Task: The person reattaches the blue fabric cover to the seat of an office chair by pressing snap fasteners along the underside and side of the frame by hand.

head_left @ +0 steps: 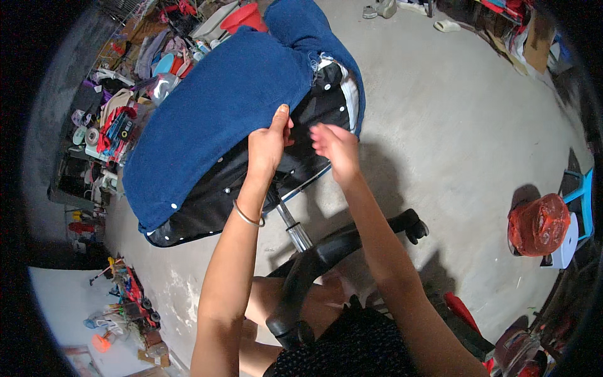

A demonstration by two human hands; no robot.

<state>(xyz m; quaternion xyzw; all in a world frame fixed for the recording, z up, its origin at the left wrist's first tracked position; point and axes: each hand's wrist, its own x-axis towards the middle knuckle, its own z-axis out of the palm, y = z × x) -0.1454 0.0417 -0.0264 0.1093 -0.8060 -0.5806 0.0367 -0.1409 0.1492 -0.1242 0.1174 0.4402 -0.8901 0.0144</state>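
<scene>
An office chair lies tipped over before me, its seat covered in blue fabric [220, 81] folded over a black underside [195, 210]. White round tack heads dot the fabric edge and the black cloth. My left hand [267, 144], a bangle on its wrist, is closed at the fabric's edge, thumb pressed on the blue cloth. Just right of it, my right hand [337, 147] hovers over the black underside with its fingers bent and smeared by motion; whether they hold anything is hidden. A metal gas-lift post [295, 229] joins the seat to the black chair base [311, 267] between my forearms.
Clutter and a red basin [244, 17] line the left and far side. A red plastic bag [538, 225] rests on a white stool [564, 245] beside a blue stool frame [581, 201] at the right. Shoes [380, 9] and a slipper [446, 26] lie on the far concrete floor.
</scene>
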